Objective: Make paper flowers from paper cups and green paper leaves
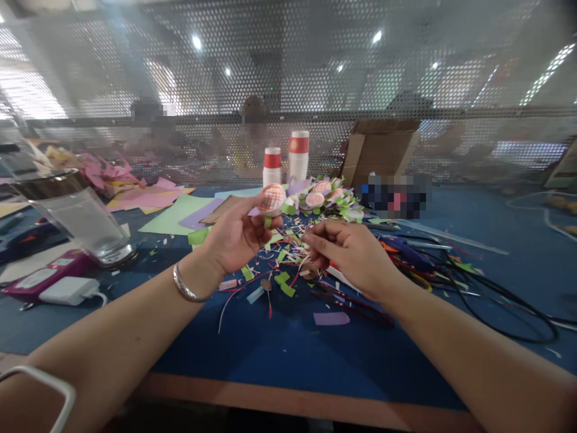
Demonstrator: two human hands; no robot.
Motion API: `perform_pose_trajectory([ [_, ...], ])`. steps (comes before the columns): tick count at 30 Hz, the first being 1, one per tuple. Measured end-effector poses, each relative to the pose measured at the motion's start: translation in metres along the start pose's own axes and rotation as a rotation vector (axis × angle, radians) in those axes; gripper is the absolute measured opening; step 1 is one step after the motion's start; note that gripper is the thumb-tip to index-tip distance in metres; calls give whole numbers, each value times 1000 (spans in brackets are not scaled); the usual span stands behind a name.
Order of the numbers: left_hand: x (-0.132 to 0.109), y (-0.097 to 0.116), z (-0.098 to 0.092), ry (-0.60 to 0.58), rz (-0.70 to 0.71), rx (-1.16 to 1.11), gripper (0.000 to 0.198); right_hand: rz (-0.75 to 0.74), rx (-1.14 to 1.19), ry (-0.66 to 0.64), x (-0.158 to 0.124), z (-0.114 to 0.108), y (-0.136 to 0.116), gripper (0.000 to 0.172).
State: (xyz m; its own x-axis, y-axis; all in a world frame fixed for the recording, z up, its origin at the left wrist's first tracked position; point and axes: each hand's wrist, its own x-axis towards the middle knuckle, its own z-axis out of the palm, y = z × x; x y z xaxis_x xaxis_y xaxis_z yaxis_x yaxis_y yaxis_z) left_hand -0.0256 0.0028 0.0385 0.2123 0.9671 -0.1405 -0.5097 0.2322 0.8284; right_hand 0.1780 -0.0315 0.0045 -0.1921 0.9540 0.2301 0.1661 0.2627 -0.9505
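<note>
My left hand (241, 231) is closed on a small round paper disc (272, 199) with a white rim and orange-red grid lines. A bit of green paper shows just below it at the fingers. My right hand (345, 252) hovers over the scraps with thumb and fingertips pinched together; what is between them, if anything, I cannot make out. Behind the hands lies a pile of similar discs (318, 199) with green and purple paper bits. Paper scraps (283, 282) and thin strips lie between and below my hands. Dark-bladed scissors (356, 304) are partly under my right hand.
Two stacks of paper cups (298, 159) stand at the back before a perforated metal screen (202, 78). A cardboard box (383, 150) is right of them. Coloured sheets (166, 215), a glass jar (85, 222) and a white charger (70, 291) lie left; pliers (410, 252) and black cables (500, 294) right.
</note>
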Motion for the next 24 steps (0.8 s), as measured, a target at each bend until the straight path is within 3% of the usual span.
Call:
perform_pose_trajectory([
  [4,7,2,-4,85,9,-28,7,-124,-115,168,2,-5,1,26],
  [7,3,0,-1,51,-28,-6,11,-150,-110,225,2,-6,1,24],
  [12,-8,-7,8,-85,-133,85,16,-158,-113,159,2,-2,2,42],
  [17,-9,-14,8,-120,-172,101,13,-87,-49,8,2,3,3,29],
  [24,-6,-7,5,-75,-20,51,5,-10,-5,-62,-2,5,-3,28],
])
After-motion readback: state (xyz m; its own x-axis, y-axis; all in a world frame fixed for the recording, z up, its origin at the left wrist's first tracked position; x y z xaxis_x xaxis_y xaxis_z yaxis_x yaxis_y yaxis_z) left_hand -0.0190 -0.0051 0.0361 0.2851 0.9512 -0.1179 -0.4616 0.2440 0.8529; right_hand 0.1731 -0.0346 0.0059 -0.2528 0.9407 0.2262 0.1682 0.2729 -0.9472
